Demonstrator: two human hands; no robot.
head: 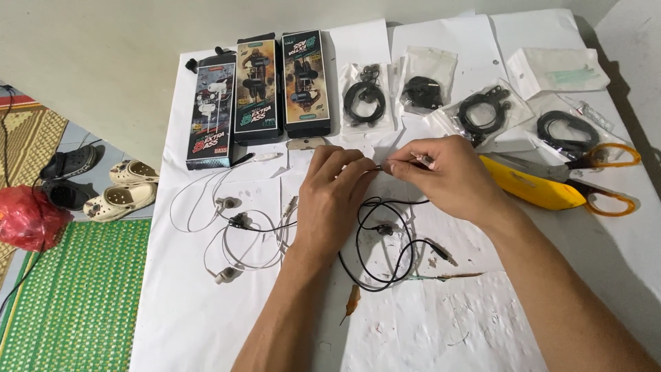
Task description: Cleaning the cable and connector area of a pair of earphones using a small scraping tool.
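Far left on the floor: red bag (24, 219), dark and cream sandals (124, 196), green mat (82, 296). On the white-papered table (206, 324), 3 upright-printed earphone boxes (258, 93) lie side by side at the back left. In front of them a white earphone set (231, 234) sprawls loose. Left hand (330, 200) is closed in a pinch, fingertips on the black earphone cable (385, 241) at its upper end. Right hand (441, 176) pinches the same cable end, fingertips touching the left's; the rest of the cable loops on the paper just below both hands. Behind: 4 clear bags of black earphones (365, 100). Right: yellow cutter (530, 186), orange-handled scissors (606, 179).
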